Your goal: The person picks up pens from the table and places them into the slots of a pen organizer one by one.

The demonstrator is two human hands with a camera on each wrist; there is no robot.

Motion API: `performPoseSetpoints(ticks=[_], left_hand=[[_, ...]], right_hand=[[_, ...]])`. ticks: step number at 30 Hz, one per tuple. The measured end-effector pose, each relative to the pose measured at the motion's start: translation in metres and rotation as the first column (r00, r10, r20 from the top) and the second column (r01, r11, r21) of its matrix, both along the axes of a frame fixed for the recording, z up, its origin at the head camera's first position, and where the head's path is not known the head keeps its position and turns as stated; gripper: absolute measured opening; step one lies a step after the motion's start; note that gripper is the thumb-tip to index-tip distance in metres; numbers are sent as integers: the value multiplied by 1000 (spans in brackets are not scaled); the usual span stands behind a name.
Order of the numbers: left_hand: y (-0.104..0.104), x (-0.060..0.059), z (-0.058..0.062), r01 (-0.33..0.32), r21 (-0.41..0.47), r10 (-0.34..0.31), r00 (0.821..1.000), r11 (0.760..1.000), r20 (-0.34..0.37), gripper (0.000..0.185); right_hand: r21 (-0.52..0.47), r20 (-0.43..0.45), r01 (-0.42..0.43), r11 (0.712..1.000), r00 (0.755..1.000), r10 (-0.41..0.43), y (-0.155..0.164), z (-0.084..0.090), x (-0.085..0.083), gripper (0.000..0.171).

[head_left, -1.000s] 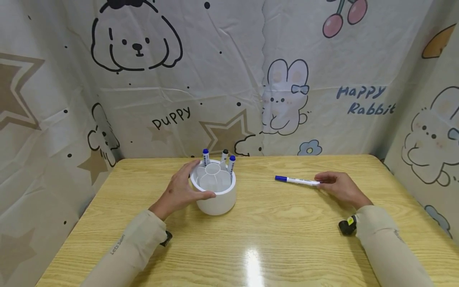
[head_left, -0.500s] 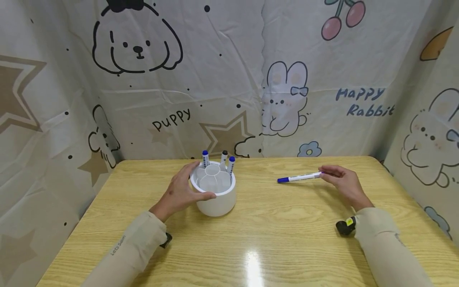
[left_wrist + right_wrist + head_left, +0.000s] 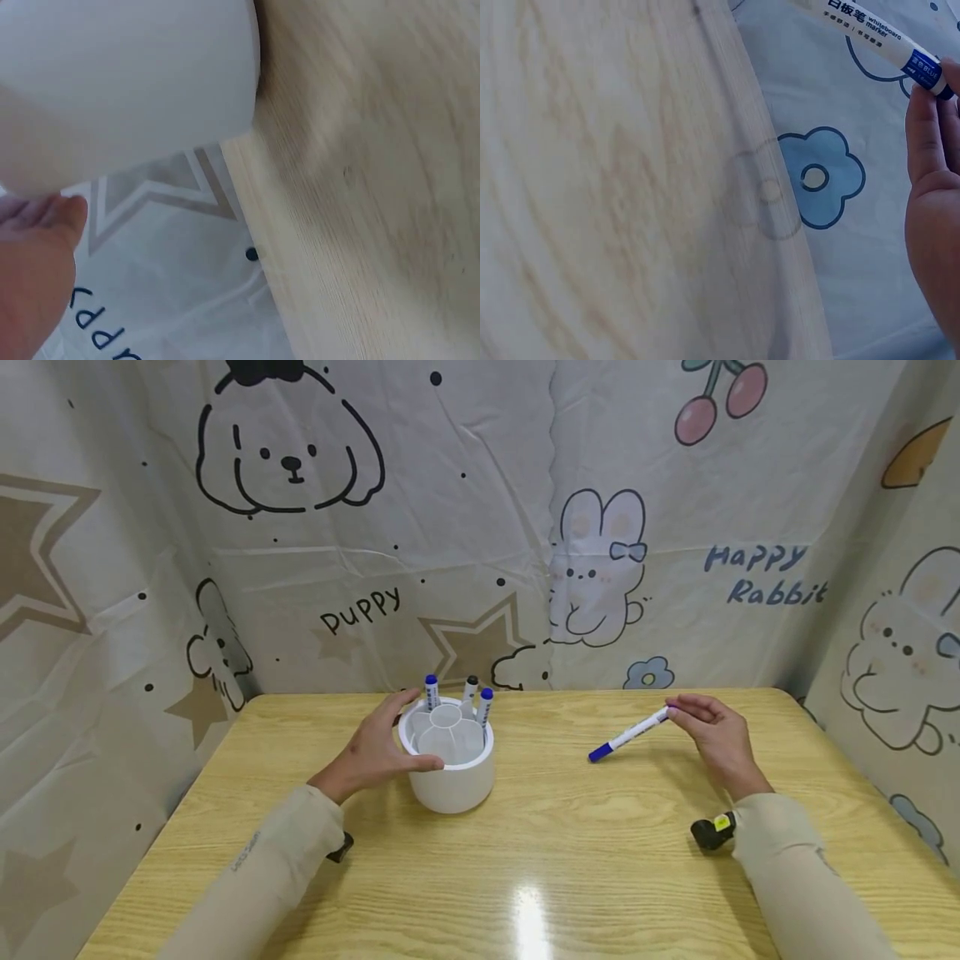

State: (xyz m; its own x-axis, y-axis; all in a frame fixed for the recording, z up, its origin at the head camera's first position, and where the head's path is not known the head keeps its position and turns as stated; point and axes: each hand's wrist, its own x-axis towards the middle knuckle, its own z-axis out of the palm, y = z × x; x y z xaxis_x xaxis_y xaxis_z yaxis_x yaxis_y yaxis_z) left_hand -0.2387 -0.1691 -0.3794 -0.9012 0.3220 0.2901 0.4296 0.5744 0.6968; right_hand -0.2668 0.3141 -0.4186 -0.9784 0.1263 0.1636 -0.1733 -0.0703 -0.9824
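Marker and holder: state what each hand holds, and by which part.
The right hand pinches the whiteboard marker at its tail end, opposite the blue cap. The left hand grips the white pen holder around its rim and side.

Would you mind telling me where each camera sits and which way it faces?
Head: worn on the head, facing forward and down at the table; both hands and sleeves show.
Left wrist: beside the left hand, facing the white holder and curtain; a fingertip shows.
Right wrist: beside the right hand, facing the marker; fingers show.
Shared: head and right wrist both show the marker.
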Motion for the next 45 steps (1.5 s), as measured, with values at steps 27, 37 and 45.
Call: performPoseSetpoints(ticks=[27, 37, 45], left_hand=[[-9, 1, -13, 150, 133, -146, 988, 980, -39, 101], [-8, 7, -17, 170, 137, -157, 982, 976, -102, 88], [-8, 9, -20, 164, 124, -146, 979, 979, -140, 82]], right_hand=[[-355, -219, -177, 918, 970, 103, -37, 29, 7, 23], [-375, -275, -215, 902, 955, 113, -50, 35, 10, 22], [-400, -285, -216, 890, 953, 103, -57, 41, 11, 19]])
